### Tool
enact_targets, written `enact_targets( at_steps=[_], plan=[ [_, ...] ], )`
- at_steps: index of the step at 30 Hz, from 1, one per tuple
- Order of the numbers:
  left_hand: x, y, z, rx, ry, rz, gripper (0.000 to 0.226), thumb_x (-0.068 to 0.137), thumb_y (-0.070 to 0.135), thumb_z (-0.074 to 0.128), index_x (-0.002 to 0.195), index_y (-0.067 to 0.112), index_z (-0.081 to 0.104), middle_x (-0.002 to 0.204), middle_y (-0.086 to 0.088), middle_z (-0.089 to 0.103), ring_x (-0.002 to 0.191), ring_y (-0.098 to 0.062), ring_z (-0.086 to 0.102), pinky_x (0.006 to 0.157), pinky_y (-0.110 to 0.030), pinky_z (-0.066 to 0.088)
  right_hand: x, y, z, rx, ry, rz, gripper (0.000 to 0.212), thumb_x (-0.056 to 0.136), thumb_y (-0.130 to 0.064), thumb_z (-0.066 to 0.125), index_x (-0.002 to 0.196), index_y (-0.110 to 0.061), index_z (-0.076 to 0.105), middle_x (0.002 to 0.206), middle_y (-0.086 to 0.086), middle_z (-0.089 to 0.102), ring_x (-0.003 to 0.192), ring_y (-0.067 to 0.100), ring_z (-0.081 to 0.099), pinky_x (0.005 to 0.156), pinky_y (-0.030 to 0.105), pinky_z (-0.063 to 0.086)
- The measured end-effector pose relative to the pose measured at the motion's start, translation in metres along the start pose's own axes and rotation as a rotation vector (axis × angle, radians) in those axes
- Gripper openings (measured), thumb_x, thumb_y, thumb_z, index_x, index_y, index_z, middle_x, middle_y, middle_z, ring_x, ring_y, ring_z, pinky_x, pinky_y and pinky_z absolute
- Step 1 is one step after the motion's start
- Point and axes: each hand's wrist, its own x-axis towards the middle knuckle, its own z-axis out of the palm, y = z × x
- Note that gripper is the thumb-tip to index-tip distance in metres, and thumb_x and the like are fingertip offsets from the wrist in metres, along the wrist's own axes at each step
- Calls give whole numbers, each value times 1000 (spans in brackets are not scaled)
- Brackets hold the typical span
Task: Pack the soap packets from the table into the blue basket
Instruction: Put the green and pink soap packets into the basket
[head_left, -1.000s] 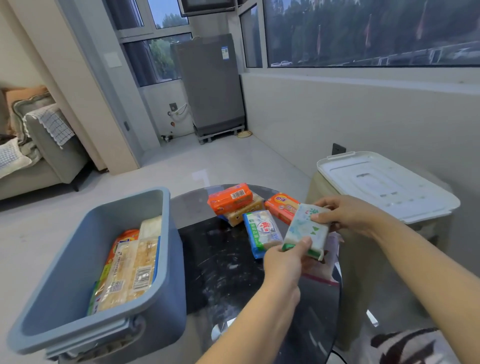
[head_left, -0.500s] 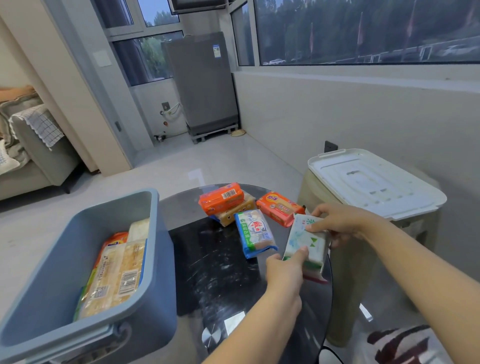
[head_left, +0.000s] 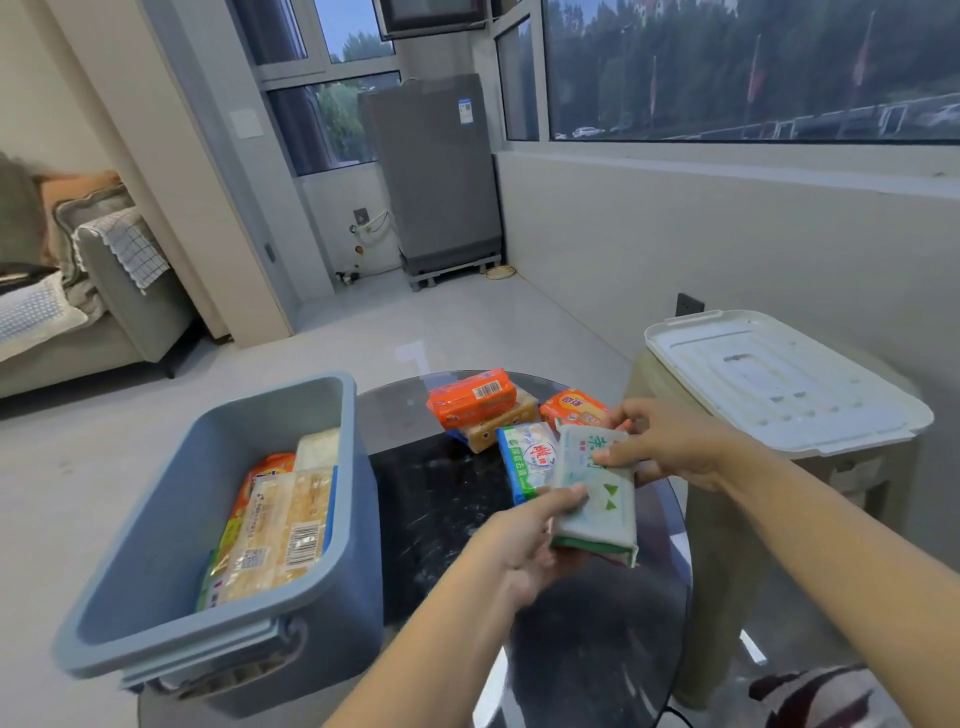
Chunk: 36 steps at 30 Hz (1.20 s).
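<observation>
A pale green soap packet (head_left: 597, 499) is held above the round black glass table (head_left: 441, 509) between both hands. My left hand (head_left: 524, 545) grips its near end and my right hand (head_left: 670, 447) pinches its far end. Under the packet a second, red-edged packet shows partly. On the table lie a blue-and-white packet (head_left: 524, 462), an orange packet (head_left: 472, 397) stacked on a tan one (head_left: 501, 423), and another orange packet (head_left: 574, 410). The blue basket (head_left: 171, 530) stands at the table's left with several packets (head_left: 280, 535) inside.
A white lidded bin (head_left: 779, 384) stands on a beige stool right of the table. A grey appliance (head_left: 436, 171) is against the far wall, and a sofa (head_left: 78, 291) sits at the left. Tiled floor lies around the table.
Both hands have drawn the green packet nearer to me and lifted it slightly off the table. My view has shifted a little; the other packets have not moved.
</observation>
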Motion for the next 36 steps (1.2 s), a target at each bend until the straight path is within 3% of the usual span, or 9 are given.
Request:
enact_targets(
  at_steps=[4,7,9,13,17,22,27,32,36],
  plan=[
    [-26,29,-14,181,91,159,31,75,26,75,99,9,68,71,-4,75,59,-12,67,50,-21,52,-9,-34,23,145,22,-175,45,61,-12,80,101,-12,61,98,12,66,83,24,71,68,37,59],
    [-49,53,-23,228,141,311,35,72,37,74,98,14,69,83,-2,76,64,-10,67,54,-20,48,-17,-61,49,347,-6,-254,74,50,-20,80,118,-9,54,104,13,69,87,25,71,70,34,59],
    [-62,68,-31,221,182,410,29,71,39,73,89,17,69,75,1,75,67,-12,65,59,-23,45,-22,-75,69,456,-87,-284,72,54,-21,79,120,-4,54,107,16,70,92,27,70,71,34,59],
    [-81,88,-58,274,247,523,27,72,43,72,82,18,68,57,7,71,61,-10,63,58,-24,42,-24,-95,110,297,-157,-315,57,58,-36,78,110,-17,62,98,6,74,90,24,71,75,38,58],
    [-93,108,-97,272,286,478,48,80,60,56,89,16,71,55,4,63,43,-6,51,43,-19,37,-10,-109,148,346,-213,-256,33,70,-20,76,100,-11,64,81,0,76,72,15,72,52,23,54],
    [-87,136,-152,322,358,439,31,85,47,59,79,17,67,51,6,49,48,-8,33,42,-19,30,21,-131,190,357,-256,-133,22,73,-10,73,93,-6,64,83,6,76,78,18,73,57,27,58],
    [-67,151,-192,289,416,357,24,88,33,59,77,12,60,41,4,53,43,-10,39,34,-16,32,53,-145,212,311,-205,-77,19,78,-4,69,95,-7,60,72,6,76,68,19,73,49,25,55],
    [-49,168,-214,344,500,200,27,91,32,56,98,6,60,79,-10,65,53,-16,56,31,-16,37,82,-142,210,296,-79,-58,14,79,-4,67,91,-9,61,80,10,73,60,15,72,44,22,52],
    [-29,171,-216,439,511,147,29,90,34,56,100,8,60,72,-5,63,43,-11,53,32,-17,33,98,-141,208,242,-34,-70,11,80,-4,67,87,-10,60,83,10,72,61,16,72,44,23,52]
  ],
)
